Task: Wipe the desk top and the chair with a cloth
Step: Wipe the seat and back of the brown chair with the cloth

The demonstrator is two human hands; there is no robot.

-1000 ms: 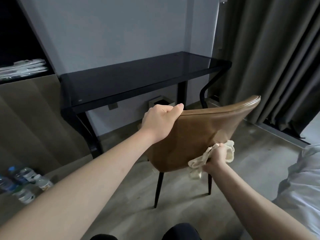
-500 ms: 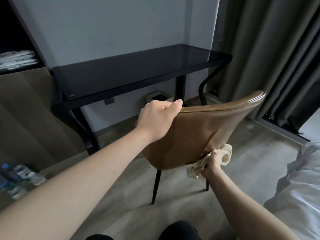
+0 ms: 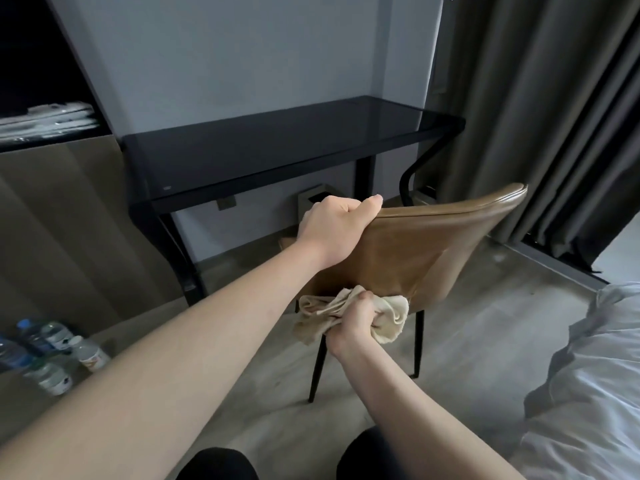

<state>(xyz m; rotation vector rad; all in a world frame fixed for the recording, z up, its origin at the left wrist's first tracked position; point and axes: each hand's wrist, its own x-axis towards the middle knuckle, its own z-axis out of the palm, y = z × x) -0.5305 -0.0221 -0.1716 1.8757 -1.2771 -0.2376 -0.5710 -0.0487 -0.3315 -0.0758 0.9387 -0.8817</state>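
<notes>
Dim bedroom corner with a grey wall, dark curtains [image 3: 554, 98] on the right and a black glass tabletop [image 3: 277, 147] against the far wall, nothing on it that I can see. Brown leather chair [image 3: 433, 251] sits near it with its back towards the camera. Left hand [image 3: 336, 230] is curled over the top left edge of the backrest, thumb along the rim, pretty clearly to keep the chair from sliding or tipping while it gets rubbed. Right hand [image 3: 356, 320] has a bunched beige cloth [image 3: 388, 315] squeezed in its fist and pushed against the bottom of the backrest, so I'd say that low strip is what's being wiped.

Seat and front legs are hidden behind the backrest; only two thin black legs show. Some water bottles [image 3: 48, 355] on the floor at the left, labels too blurry to read. White bedding [image 3: 588, 393] is cut off at the right edge.
</notes>
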